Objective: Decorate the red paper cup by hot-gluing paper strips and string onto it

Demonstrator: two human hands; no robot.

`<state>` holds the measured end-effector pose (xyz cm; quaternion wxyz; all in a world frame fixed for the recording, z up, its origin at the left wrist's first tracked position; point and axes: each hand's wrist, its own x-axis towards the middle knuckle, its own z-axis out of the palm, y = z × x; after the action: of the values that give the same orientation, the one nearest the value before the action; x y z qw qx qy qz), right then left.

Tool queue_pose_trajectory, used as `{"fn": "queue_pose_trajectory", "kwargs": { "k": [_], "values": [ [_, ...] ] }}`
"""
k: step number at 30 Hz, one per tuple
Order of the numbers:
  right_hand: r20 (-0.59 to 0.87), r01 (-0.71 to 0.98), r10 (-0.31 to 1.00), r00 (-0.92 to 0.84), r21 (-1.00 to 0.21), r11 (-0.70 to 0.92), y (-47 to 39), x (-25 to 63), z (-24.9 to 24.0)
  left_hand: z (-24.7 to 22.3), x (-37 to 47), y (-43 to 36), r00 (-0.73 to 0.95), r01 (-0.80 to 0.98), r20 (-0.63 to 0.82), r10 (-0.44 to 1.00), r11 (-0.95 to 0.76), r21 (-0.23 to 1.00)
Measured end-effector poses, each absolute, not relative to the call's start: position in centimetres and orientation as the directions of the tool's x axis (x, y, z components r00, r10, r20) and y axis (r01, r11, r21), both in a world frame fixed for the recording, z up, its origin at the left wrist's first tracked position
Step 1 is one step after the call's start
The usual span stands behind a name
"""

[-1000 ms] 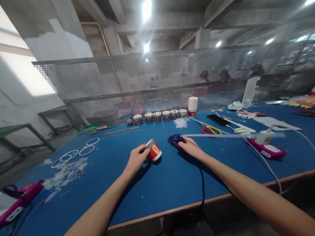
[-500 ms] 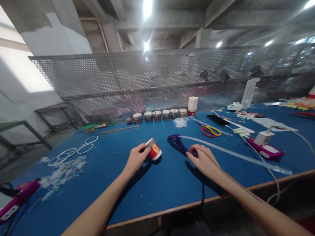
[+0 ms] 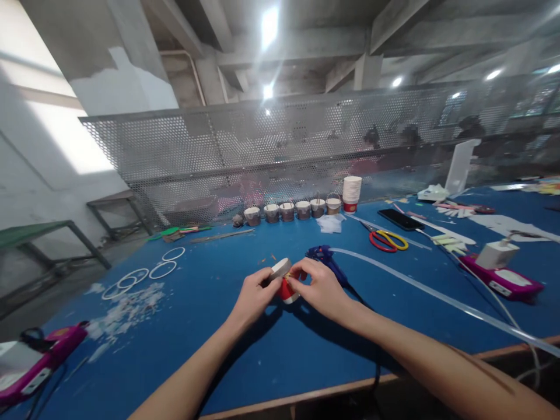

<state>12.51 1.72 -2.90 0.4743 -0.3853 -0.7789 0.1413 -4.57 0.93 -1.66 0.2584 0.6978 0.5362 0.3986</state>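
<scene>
A red and white paper cup (image 3: pixel 287 291) with a greyish band at its rim is tilted above the middle of the table. My left hand (image 3: pixel 258 294) is closed round its left side. From the right, the fingers of my right hand (image 3: pixel 319 286) are bent in against the cup near the band; the exact contact is partly hidden. Just behind my right hand, a blue hot glue gun (image 3: pixel 330 262) lies on the blue table (image 3: pixel 236 361), with a long clear glue stick (image 3: pixel 406 283) running from it to the right.
Several small grey-wrapped cups (image 3: pixel 286 212) and a stack of paper cups (image 3: pixel 351 193) line the back. Scissors (image 3: pixel 385 240) and a phone (image 3: pixel 400 220) lie at right. Purple power strips (image 3: pixel 503 280) sit on both sides; white rings (image 3: pixel 163 269) and scraps (image 3: pixel 126 312) are at left.
My right hand has let go of the glue gun and moved left to the paper cup. The glue gun stays lying on the table. The view has shifted slightly.
</scene>
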Motion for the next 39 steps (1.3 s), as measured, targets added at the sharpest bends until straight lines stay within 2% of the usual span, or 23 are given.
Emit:
{"fn": "queue_pose_trajectory", "kwargs": {
  "k": [8,14,23,32,39],
  "values": [
    [0.676,0.548,0.699,-0.233,-0.503,0.668,1.4,12.5,-3.5,-1.8,-4.3,0.8,0.162,0.577,0.279,0.946,-0.321,0.751],
    [0.568,0.562,0.797,-0.204,-0.599,0.570,1.4,12.5,-3.0,-1.5,-4.1,0.7,0.169,0.560,0.313,0.934,-0.353,0.750],
    [0.484,0.551,0.859,-0.170,-0.675,0.490,1.6,12.7,-2.9,-1.0,-4.0,0.4,0.206,0.544,0.322,0.924,-0.382,0.747],
    [0.371,0.373,0.918,-0.140,-0.839,0.396,2.1,13.2,-3.2,-1.2,-4.2,0.6,0.263,0.519,0.320,0.910,-0.413,0.748],
    [0.281,0.192,0.951,-0.130,-0.934,0.302,2.3,13.6,-3.0,-1.4,-4.5,0.7,0.173,0.507,0.286,0.942,-0.334,0.795]
  ]
}}
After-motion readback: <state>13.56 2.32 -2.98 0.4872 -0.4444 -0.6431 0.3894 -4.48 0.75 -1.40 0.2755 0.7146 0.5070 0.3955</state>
